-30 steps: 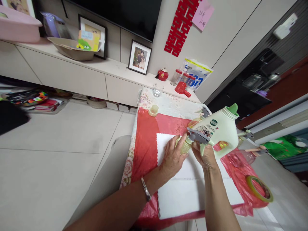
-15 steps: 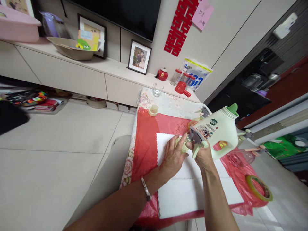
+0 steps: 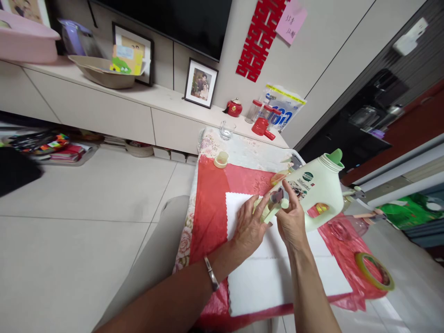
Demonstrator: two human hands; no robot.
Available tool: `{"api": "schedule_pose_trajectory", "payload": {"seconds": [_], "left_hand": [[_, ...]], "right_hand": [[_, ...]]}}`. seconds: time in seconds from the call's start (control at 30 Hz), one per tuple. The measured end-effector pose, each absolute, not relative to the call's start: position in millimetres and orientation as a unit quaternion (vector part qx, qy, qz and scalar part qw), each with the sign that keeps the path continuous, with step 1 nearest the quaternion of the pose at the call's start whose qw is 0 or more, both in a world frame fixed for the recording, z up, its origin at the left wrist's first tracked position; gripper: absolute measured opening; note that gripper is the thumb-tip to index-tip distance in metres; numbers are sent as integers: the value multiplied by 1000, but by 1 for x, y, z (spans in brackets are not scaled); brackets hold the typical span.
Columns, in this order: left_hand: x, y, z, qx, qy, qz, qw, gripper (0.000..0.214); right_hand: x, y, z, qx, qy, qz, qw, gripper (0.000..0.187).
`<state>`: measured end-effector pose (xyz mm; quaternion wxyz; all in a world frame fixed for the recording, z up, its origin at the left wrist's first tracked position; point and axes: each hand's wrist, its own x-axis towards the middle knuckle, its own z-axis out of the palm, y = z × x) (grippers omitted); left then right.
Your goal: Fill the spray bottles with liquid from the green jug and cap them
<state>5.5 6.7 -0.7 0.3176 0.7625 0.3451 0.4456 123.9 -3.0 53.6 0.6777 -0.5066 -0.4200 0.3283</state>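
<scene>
My left hand (image 3: 249, 227) is wrapped round the body of a small spray bottle (image 3: 273, 212), mostly hidden by the fingers. On its grey and pale green trigger head, my right hand (image 3: 292, 218) has a closed grip, its index finger extended up beside the head. The bottle is above a white scalloped-edge sheet (image 3: 256, 286). Just beyond the right hand stands a pale green detergent jug (image 3: 322, 180), its neck uncapped with a green spout showing. A translucent cap (image 3: 221, 159) sits on the red plastic sheet (image 3: 210, 203) toward the far left of the table.
Another spray bottle (image 3: 279, 177) stands behind the jug; a pinkish one (image 3: 350, 226) lies to the right. A roll of tape (image 3: 359, 263) rests at the right edge. A glass cup (image 3: 227, 131) is at the table's far end, by the low cabinet (image 3: 118, 108).
My right hand has turned the spray head, so its trigger now points toward my left hand. My right index finger has come up beside it. The left hand stays in place.
</scene>
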Motion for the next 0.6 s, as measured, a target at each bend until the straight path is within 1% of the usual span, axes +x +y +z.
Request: {"api": "schedule_pose_trajectory", "payload": {"seconds": [0.13,0.27,0.43,0.6], "left_hand": [[5,7,-1,762,345,449,313,81],[4,7,0,765,344,445,313,80],[4,7,0,762,349,438,324,82],[3,7,2,760,350,429,341,84]], "right_hand": [[125,-9,56,-492,-436,331,677,89],[129,-11,55,-495,-442,313,680,81],[129,-6,53,-501,-445,290,683,81],[126,-9,53,-501,-453,312,668,85]]}}
